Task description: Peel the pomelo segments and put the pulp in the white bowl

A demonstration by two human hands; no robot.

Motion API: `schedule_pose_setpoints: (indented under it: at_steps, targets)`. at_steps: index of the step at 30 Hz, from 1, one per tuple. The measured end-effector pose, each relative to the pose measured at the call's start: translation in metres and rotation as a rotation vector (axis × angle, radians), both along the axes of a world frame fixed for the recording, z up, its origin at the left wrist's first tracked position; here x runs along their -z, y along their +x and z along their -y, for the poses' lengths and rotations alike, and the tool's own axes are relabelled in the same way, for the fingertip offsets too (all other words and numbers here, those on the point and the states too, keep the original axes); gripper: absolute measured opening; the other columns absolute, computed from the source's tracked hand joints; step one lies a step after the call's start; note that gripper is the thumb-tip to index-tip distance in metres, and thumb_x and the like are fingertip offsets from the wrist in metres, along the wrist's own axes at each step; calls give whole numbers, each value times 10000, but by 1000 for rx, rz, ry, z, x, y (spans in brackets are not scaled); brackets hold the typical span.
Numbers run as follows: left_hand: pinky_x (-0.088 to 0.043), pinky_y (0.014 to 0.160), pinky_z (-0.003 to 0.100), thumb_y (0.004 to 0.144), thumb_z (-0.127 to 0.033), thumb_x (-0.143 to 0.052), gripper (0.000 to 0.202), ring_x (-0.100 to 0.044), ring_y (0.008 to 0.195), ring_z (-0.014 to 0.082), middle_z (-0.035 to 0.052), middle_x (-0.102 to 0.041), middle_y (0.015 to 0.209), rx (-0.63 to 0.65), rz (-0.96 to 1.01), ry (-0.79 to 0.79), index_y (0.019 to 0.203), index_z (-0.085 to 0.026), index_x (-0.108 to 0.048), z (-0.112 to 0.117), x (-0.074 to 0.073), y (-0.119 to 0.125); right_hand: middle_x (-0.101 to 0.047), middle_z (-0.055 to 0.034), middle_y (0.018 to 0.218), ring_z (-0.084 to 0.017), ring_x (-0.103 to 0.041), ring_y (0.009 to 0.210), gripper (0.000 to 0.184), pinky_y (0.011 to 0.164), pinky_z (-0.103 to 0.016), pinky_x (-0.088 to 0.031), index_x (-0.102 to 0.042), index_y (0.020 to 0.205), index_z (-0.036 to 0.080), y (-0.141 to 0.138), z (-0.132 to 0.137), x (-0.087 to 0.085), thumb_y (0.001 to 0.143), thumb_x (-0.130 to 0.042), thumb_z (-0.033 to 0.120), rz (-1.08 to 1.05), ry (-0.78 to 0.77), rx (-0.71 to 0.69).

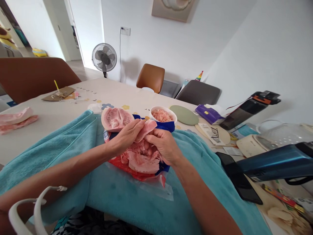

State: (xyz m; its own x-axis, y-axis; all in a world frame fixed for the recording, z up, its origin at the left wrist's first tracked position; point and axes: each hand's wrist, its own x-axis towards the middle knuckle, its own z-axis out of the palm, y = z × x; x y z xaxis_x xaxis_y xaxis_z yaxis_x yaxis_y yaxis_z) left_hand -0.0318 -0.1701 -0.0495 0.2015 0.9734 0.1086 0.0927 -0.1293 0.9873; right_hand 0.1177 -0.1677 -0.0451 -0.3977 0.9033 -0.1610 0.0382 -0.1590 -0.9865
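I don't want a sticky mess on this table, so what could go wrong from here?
1. The left hand and right hand both grip one fruit piece; juice could drip past the plastic bag onto the teal towel.
2. The black phone lies close by at the towel's edge and might get splashed.
3. The full white bowl sits just behind the hands and could be knocked.

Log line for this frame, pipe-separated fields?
left hand: grips pink pomelo piece | right hand: grips same piece | under: peel pile, teal towel | behind: white bowl

table (61, 114) open left; bowl (163, 115) ahead, bottle (274, 161) right
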Motion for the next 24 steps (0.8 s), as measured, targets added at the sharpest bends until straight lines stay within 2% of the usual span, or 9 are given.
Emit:
schedule_pose_setpoints:
  at_steps: [6, 13, 16, 18, 21, 24]
  targets:
    - [-313, 514, 219, 966, -410, -383, 374, -339, 528, 96, -55, -375, 573, -40, -45, 62, 657, -201, -369, 0, 11, -3, -648, 11, 565, -89, -580, 414, 113, 377, -184, -492, -631, 667, 143, -4, 0, 4, 734, -569, 209, -15, 32, -32]
    - [-336, 472, 210, 961, -439, -382, 310, -363, 486, 90, -63, -405, 566, -127, -21, 170, 761, -208, -433, 9, 27, 0, -659, 20, 540, -79, -591, 394, 105, 416, -165, -491, -595, 592, 146, -12, 5, 11, 677, -535, 145, -54, 55, -23]
    - [-341, 464, 213, 951, -428, -412, 261, -373, 495, 92, -56, -424, 600, -182, -26, 208, 837, -201, -471, 13, 25, 1, -645, 30, 510, -87, -596, 387, 101, 395, -156, -466, -587, 581, 151, -16, 8, 10, 656, -527, 119, -51, 81, 21]
    - [-341, 463, 215, 941, -427, -439, 258, -377, 500, 94, -53, -425, 598, -209, -21, 199, 824, -201, -480, 15, 21, 1, -645, 35, 508, -86, -599, 390, 101, 405, -158, -468, -591, 601, 153, -16, 10, 7, 661, -524, 109, -79, 83, 16]
    - [-327, 453, 208, 940, -445, -437, 312, -353, 494, 91, -56, -400, 568, -199, -5, 159, 742, -204, -454, 15, 14, -2, -681, 18, 569, -89, -622, 424, 90, 455, -175, -502, -619, 662, 144, -15, 11, 2, 713, -546, 130, -137, 64, -72]
    - [-328, 457, 197, 934, -474, -440, 364, -347, 495, 86, -56, -396, 552, -163, 9, 128, 692, -202, -426, 14, 11, -5, -707, -12, 620, -108, -656, 475, 106, 509, -205, -539, -638, 701, 132, -11, 9, 0, 757, -603, 216, -181, 26, -158]
